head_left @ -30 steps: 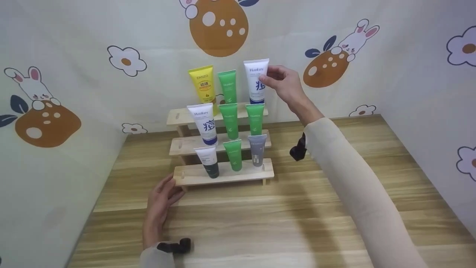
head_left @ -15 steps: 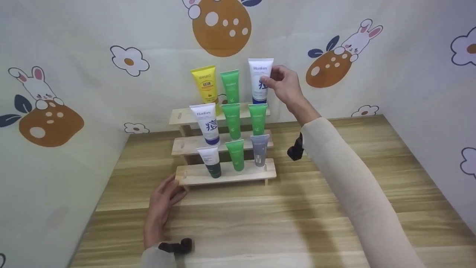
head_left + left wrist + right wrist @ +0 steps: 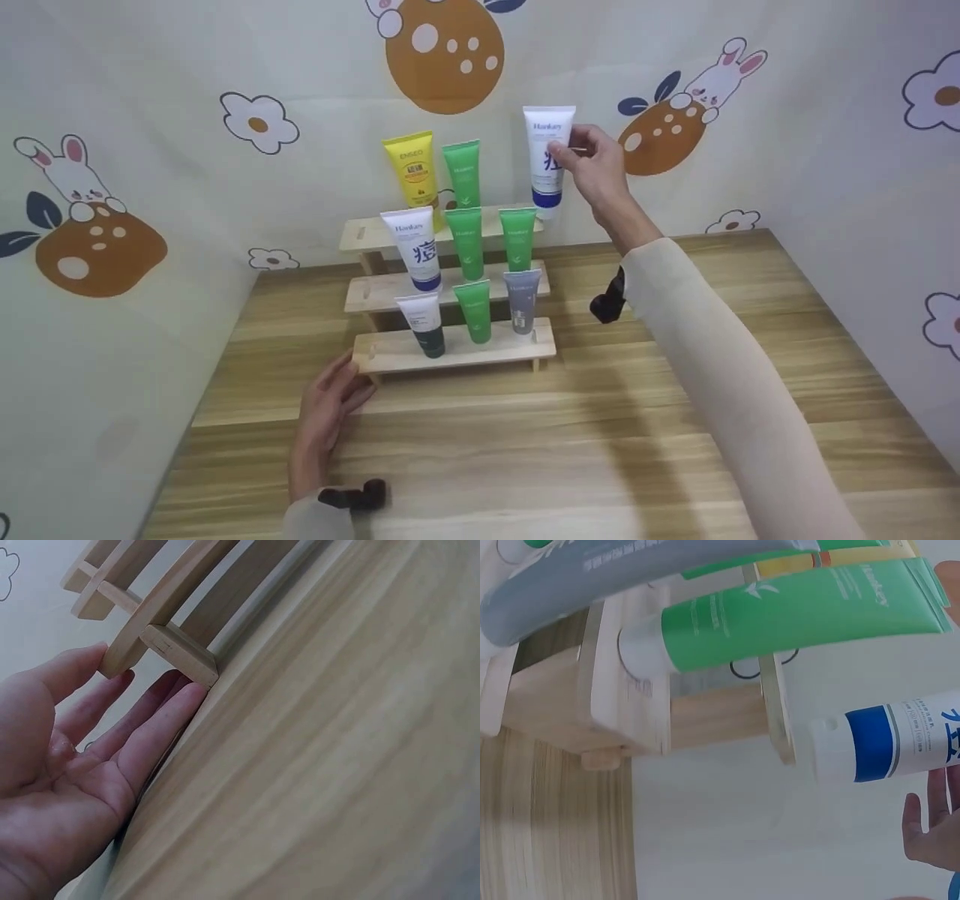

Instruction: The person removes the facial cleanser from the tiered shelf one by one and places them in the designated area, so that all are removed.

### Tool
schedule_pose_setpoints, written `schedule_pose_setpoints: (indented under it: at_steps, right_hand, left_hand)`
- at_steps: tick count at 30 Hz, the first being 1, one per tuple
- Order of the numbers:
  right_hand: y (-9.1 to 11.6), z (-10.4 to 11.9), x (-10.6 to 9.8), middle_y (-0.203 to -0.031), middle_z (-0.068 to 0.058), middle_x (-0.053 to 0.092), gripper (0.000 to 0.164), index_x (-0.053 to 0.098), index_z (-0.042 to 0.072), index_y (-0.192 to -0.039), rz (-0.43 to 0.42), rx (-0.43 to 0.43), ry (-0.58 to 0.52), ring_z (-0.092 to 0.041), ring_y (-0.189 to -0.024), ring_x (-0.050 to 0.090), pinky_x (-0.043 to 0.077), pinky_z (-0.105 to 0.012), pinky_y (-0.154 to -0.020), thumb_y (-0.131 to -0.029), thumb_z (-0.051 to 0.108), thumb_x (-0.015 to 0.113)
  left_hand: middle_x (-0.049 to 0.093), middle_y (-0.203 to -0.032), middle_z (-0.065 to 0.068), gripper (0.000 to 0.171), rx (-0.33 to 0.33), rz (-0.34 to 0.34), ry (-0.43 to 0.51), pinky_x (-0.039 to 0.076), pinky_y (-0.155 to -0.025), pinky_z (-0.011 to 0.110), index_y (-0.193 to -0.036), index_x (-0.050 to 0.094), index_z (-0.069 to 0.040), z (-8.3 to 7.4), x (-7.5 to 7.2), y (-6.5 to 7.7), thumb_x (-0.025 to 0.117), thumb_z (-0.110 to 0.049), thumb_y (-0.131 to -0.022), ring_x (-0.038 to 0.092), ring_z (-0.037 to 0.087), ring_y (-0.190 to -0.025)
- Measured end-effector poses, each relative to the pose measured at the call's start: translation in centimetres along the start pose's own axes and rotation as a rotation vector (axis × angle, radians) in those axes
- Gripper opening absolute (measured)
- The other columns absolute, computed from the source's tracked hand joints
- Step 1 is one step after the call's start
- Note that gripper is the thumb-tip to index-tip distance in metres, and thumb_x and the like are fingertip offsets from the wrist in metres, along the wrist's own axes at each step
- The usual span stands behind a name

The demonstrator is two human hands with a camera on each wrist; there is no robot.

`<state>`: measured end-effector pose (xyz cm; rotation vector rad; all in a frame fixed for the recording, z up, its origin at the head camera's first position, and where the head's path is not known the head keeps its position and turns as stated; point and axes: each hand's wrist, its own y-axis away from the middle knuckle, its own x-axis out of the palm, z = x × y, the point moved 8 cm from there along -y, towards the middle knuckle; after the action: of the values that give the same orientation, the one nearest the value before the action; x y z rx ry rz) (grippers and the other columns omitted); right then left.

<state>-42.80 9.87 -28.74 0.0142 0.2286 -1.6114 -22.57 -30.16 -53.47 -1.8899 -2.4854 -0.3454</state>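
Observation:
My right hand (image 3: pixel 600 165) pinches a white tube (image 3: pixel 541 169) with blue lettering and a blue band. In the head view it is upright, beside the right end of the top shelf; the right wrist view shows its white cap (image 3: pixel 832 750) apart from the shelf end. My left hand (image 3: pixel 326 409) holds the front left corner of a three-step wooden display stand (image 3: pixel 495 360). Up close, its thumb (image 3: pixel 82 664) is at the bottom shelf's end and the fingers (image 3: pixel 161 724) reach beneath, by the foot.
Tubes stand cap-down on the steps: a yellow tube (image 3: pixel 412 169) and green tube (image 3: pixel 462 172) on top, a white-and-blue tube (image 3: pixel 414 247) with two green ones mid-level. Below are a white-and-dark-green tube (image 3: pixel 424 326), green tube (image 3: pixel 474 311) and grey tube (image 3: pixel 522 300). A patterned curtain (image 3: pixel 315 172) hangs behind.
The white tube in my right hand has moved right and slightly up, from over the top shelf's right end to beside it. My left hand stays at the stand's corner.

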Motion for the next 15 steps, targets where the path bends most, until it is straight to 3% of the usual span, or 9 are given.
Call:
schedule_pose_setpoints:
  at_steps: [7,15]
  right_hand:
    - [-0.2,-0.6,-1.8,-0.132,-0.002,0.058,0.042,0.057,0.018,-0.135,-0.028,-0.002,-0.004,-0.017,-0.123,0.056,0.051,-0.032,-0.114,-0.096,0.032,0.067]
    - [-0.5,-2.5,-4.0,-0.130,-0.003,0.057,0.042,0.057,0.016,-0.136,-0.049,0.045,-0.037,-0.019,-0.121,0.055,0.051,-0.038,-0.114,-0.097,0.030,0.066]
  left_hand:
    - [0.054,-0.141,0.024,0.048,-0.026,0.011,-0.006,0.062,-0.097,0.033,-0.148,0.045,-0.003,0.1,0.0,-0.1,0.055,-0.021,-0.104,0.071,0.012,-0.103]
    - [0.059,-0.136,0.019,0.050,0.000,0.017,0.006,0.062,-0.097,0.035,-0.148,0.045,-0.001,0.0,0.1,-0.1,0.057,-0.020,-0.103,0.071,0.016,-0.104]
